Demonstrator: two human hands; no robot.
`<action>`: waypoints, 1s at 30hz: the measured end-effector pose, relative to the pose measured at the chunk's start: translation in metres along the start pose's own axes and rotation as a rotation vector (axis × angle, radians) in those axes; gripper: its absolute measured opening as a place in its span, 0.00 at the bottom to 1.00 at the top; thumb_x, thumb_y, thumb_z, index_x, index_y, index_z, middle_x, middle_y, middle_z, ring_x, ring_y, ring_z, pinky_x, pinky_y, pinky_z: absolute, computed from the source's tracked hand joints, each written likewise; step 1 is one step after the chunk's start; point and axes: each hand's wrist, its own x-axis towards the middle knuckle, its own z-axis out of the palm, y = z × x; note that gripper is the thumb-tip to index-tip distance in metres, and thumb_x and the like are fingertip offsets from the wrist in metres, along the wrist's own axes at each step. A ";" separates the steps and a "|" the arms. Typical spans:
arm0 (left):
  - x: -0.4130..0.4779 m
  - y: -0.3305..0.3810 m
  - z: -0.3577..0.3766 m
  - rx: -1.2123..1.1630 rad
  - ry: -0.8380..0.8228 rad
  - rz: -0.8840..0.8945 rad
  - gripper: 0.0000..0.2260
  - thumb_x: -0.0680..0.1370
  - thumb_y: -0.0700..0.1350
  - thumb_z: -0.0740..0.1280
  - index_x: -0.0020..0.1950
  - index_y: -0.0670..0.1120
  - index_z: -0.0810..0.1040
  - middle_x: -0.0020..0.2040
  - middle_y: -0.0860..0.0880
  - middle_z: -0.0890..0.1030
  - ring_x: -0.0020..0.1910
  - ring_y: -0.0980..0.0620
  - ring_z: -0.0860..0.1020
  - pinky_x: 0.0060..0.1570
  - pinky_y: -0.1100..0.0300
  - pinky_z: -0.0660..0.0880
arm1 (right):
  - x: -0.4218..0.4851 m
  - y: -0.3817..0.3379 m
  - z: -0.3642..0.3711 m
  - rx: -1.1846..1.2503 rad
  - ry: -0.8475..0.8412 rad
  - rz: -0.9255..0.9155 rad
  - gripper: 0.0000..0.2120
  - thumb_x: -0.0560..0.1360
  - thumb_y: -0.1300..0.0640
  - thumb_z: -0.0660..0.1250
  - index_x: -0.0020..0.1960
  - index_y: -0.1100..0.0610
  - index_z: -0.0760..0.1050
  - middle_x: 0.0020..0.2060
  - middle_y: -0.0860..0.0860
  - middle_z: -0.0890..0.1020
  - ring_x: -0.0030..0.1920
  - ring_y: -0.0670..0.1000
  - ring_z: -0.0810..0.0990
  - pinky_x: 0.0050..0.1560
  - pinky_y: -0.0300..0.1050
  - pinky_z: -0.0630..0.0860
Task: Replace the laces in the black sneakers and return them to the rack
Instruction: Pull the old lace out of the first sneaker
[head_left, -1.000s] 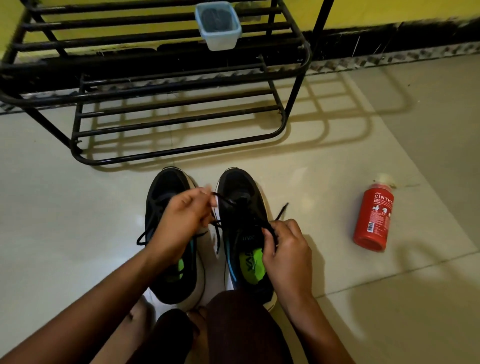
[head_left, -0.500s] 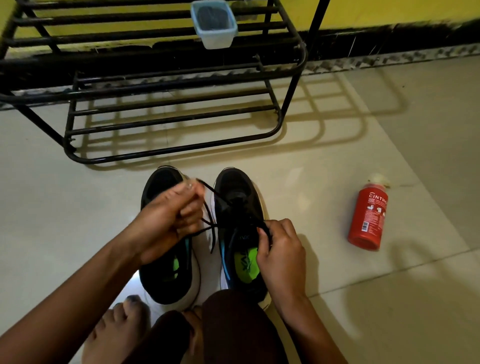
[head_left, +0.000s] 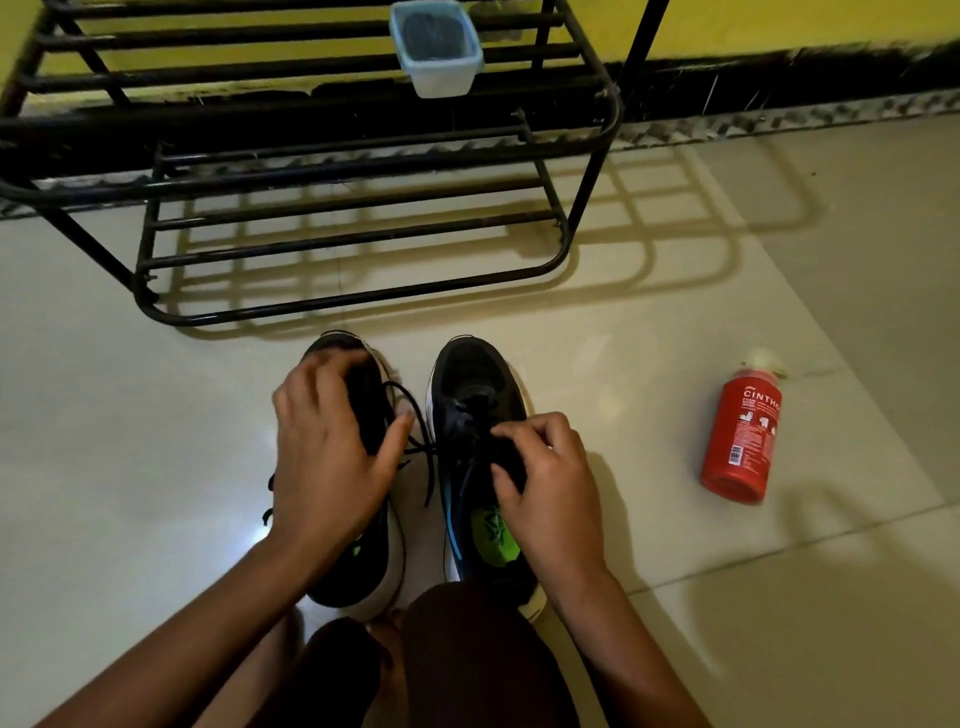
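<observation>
Dim warm light, hard rack (head_left: 311, 119) shadows, perhaps slight blur.

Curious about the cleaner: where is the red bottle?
In the head view, the red bottle is on the floor at the right, apart from the right sneaker and right hand, nearer than the rack.
</observation>
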 end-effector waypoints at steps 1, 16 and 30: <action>-0.003 -0.001 0.002 0.044 0.003 0.114 0.18 0.73 0.54 0.68 0.58 0.45 0.72 0.54 0.44 0.73 0.54 0.47 0.70 0.49 0.53 0.72 | 0.003 -0.002 0.000 -0.028 -0.012 -0.019 0.17 0.67 0.61 0.74 0.56 0.54 0.78 0.51 0.50 0.75 0.50 0.50 0.75 0.48 0.42 0.78; -0.020 -0.004 0.027 0.178 -0.390 0.300 0.20 0.69 0.65 0.47 0.34 0.53 0.70 0.28 0.48 0.77 0.29 0.49 0.77 0.24 0.68 0.55 | 0.019 0.002 0.002 0.486 0.133 0.303 0.09 0.76 0.60 0.64 0.41 0.49 0.71 0.39 0.46 0.77 0.36 0.46 0.81 0.35 0.37 0.75; -0.019 -0.011 0.029 0.110 -0.394 0.261 0.24 0.68 0.65 0.47 0.37 0.52 0.76 0.29 0.48 0.78 0.30 0.50 0.77 0.29 0.59 0.67 | 0.020 0.001 -0.012 -0.016 -0.162 -0.075 0.07 0.70 0.51 0.71 0.48 0.48 0.82 0.65 0.48 0.70 0.70 0.52 0.60 0.70 0.53 0.61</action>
